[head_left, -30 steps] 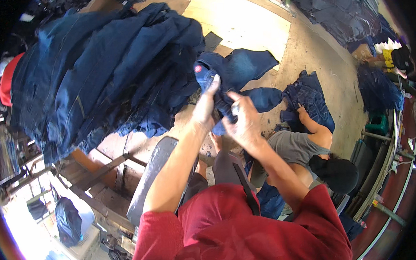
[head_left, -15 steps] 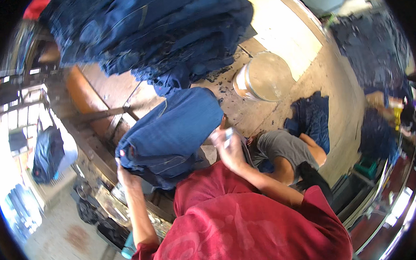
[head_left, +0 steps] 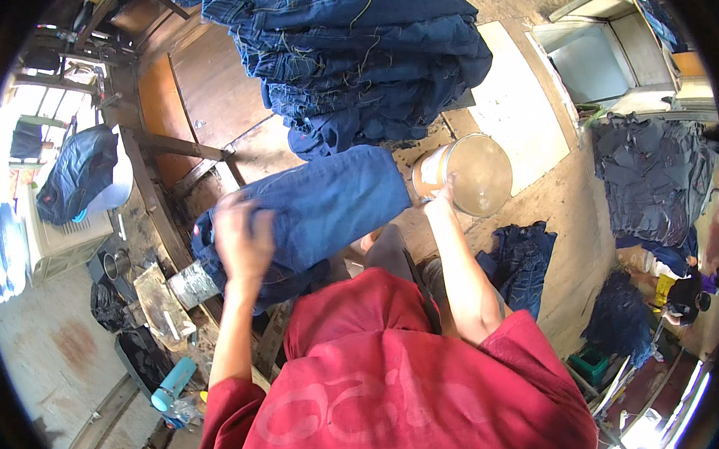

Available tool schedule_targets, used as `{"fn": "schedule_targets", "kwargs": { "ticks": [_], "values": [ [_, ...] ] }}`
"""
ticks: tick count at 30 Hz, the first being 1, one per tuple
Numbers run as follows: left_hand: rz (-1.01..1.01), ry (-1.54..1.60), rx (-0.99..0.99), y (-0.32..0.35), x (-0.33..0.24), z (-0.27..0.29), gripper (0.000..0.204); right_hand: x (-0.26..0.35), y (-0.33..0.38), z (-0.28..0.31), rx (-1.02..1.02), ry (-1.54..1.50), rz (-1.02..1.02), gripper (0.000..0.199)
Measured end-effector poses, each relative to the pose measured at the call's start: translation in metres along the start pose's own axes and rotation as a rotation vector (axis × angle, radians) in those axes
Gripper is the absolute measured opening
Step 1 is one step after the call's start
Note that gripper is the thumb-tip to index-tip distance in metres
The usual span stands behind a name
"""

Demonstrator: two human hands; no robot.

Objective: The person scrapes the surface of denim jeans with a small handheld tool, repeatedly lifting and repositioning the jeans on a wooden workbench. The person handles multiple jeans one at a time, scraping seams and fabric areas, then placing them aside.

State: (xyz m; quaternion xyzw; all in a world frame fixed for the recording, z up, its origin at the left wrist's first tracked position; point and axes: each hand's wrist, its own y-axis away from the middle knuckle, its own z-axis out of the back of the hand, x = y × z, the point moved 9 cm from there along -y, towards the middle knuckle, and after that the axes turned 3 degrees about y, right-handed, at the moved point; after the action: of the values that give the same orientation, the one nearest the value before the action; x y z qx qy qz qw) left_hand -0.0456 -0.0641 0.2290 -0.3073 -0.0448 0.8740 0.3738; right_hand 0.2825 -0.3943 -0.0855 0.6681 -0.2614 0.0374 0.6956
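A pair of blue jeans [head_left: 326,198] lies stretched out in front of me, one leg pointing right. Its left end covers part of a pale, rough cylinder [head_left: 193,284]. My left hand [head_left: 243,243] is over the left end of the denim, its fingers smeared by motion. Beyond the right end of the leg, my right hand [head_left: 440,202] is closed in front of the round tub [head_left: 487,173]; whatever it holds is too small to make out. A tall stack of folded jeans [head_left: 359,54] rises just beyond the stretched pair.
More dark jeans [head_left: 524,256] lie on the floor to the right. Farther right is a heap of grey-black garments [head_left: 650,177]. Wooden beams [head_left: 181,146] run at the left. A turquoise bottle [head_left: 173,385] lies at the lower left, below a chair holding a dark garment [head_left: 79,176].
My left hand has moved up from the jeans' lower left edge onto their top. My right hand has moved right and forward, toward the tub. The view has shifted, and the cylinder now shows.
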Motion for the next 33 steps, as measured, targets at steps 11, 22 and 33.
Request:
{"fn": "schedule_targets", "kwargs": {
  "ticks": [11,22,33],
  "values": [
    [-0.438,-0.029,0.597,0.026,-0.142,-0.189,0.089,0.163,0.013,-0.004,0.054,-0.205,0.449,0.036],
    [-0.473,-0.098,0.677,0.021,-0.188,-0.233,0.102,0.324,0.274,-0.032,0.093,-0.138,1.326,0.049],
    [-0.575,-0.208,0.569,0.077,-0.203,-0.242,0.067,0.092,0.459,-0.156,0.529,0.56,1.711,0.029]
  ]
}}
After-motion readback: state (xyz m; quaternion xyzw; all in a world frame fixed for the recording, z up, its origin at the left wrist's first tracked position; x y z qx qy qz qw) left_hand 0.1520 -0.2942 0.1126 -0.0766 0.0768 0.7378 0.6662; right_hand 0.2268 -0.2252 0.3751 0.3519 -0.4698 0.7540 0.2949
